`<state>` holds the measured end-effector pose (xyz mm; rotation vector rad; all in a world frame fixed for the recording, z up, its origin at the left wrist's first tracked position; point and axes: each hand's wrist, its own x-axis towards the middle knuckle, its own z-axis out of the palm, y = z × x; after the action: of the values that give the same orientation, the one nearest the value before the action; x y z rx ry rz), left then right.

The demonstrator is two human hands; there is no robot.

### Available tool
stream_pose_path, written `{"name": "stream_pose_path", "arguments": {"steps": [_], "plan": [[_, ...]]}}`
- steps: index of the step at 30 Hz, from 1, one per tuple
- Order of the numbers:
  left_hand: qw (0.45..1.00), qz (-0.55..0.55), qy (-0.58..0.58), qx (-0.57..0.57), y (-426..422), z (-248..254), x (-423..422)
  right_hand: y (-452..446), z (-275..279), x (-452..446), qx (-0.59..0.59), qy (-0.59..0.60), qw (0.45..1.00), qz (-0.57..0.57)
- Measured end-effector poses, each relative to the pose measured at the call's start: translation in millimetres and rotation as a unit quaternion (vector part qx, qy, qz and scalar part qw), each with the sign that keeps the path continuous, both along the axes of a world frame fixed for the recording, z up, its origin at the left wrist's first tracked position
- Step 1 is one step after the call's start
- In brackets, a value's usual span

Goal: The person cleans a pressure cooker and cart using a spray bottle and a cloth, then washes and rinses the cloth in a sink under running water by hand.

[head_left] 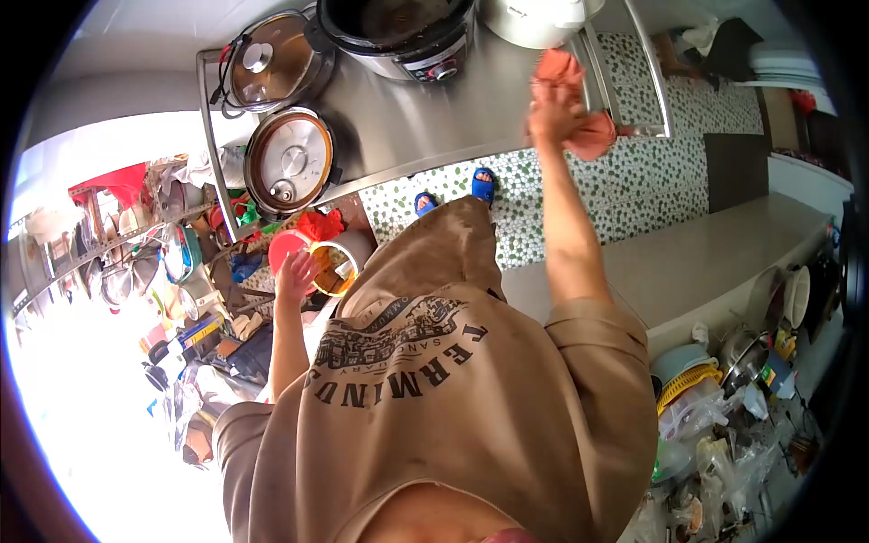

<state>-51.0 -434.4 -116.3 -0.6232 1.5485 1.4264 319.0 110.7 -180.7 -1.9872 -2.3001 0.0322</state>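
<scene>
My right hand (554, 116) presses on an orange-red cloth (593, 136) at the right end of a stainless steel table (425, 118). Parts of the cloth stick out above and below the hand. To the left, my left hand (295, 274) hangs in the air with its fingers apart and nothing in it. It appears in front of a red bucket (288, 244) and a yellow-rimmed bucket (348, 262); whether it touches either cannot be told.
On the table stand a black electric cooker (425, 59), a glass-lidded pan (272, 63), a round pot lid (290, 161) and a white pot (534, 23). A metal rail (647, 68) edges it. Crowded shelves (118, 244) line the left; a grey counter (688, 258) runs right.
</scene>
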Motion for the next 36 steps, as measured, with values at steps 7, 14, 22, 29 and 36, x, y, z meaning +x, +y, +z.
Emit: {"name": "stream_pose_path", "arguments": {"steps": [7, 14, 22, 29, 36], "plan": [[0.997, -0.019, 0.009, 0.078, 47.9, 11.3, 12.6, -48.6, 28.0, -45.7, -0.033, 0.155, 0.910, 0.383], [0.992, 0.052, 0.026, 0.114, 29.3, 26.4, 16.6, 60.1, -13.1, 30.1, -0.040, 0.476, 0.876, -0.068], [0.989, -0.006, 0.106, 0.107, 55.4, 26.1, -11.6, 12.5, 9.5, -12.3, -0.068, 0.236, 0.935, 0.256], [0.992, 0.059, 0.034, 0.109, 96.1, 7.1, -40.2, -70.1, 19.0, -85.9, -0.015, 0.013, 0.991, 0.132], [0.983, 0.090, 0.119, 0.102, 117.9, -3.3, -33.8, -135.0, 37.8, -136.3, -0.169, 0.092, 0.868, 0.458]]}}
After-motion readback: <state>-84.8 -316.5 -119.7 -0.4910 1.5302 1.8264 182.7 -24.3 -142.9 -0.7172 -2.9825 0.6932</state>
